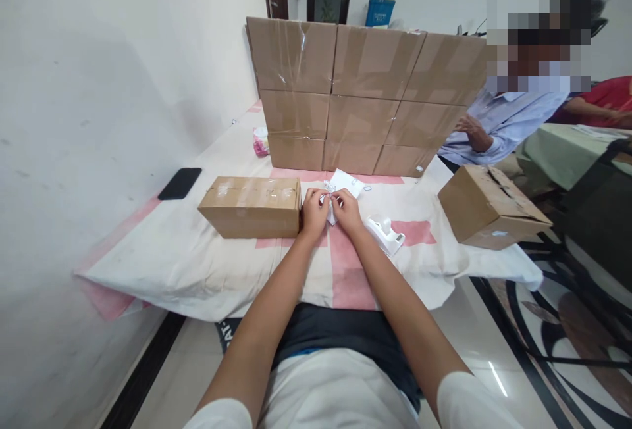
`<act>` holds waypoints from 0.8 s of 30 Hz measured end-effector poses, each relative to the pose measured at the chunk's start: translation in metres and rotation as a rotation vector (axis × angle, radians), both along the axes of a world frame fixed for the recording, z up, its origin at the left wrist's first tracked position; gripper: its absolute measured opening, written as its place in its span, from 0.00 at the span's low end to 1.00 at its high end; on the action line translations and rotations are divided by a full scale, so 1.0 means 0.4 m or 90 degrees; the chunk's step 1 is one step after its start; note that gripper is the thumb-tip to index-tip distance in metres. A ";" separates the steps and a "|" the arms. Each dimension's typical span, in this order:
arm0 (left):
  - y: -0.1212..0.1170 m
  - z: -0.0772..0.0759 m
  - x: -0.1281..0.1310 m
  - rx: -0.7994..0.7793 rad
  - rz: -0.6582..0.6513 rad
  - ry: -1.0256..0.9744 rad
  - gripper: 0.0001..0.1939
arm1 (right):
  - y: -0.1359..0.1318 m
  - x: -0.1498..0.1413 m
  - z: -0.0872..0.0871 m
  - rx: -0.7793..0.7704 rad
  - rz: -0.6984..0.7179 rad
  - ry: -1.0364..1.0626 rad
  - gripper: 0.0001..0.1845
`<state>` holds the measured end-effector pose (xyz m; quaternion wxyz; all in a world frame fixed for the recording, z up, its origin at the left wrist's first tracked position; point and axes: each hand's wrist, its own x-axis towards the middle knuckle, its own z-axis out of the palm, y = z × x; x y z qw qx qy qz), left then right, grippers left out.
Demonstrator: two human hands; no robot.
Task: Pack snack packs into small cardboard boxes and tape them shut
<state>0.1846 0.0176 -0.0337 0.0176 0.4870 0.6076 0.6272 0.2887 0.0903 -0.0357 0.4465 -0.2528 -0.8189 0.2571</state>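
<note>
My left hand (315,212) and my right hand (347,209) meet over the table, fingertips pinched together. A small white piece of paper (332,216) shows between them; the fingers partly cover it. Just beyond my fingertips lies more white paper (347,183), flat on the cloth. A white tape dispenser (388,238) rests beside my right forearm. To the left of my left hand sits a closed, taped cardboard box (257,218), almost touching that hand.
A wall of stacked cardboard boxes (363,129) stands at the table's back. Another box (486,215) sits at the right edge. A black phone-like slab (180,183) and a pink-and-white packet (261,142) lie leftward. A person in a light blue shirt (518,116) is behind at right.
</note>
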 end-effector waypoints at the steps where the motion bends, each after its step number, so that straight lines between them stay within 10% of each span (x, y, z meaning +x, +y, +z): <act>1: 0.000 0.000 0.000 -0.002 0.001 0.001 0.06 | 0.000 0.000 0.000 0.001 0.001 -0.002 0.08; 24: 0.004 -0.009 -0.002 -0.025 0.001 0.017 0.03 | 0.003 -0.003 -0.005 -0.013 0.006 0.004 0.09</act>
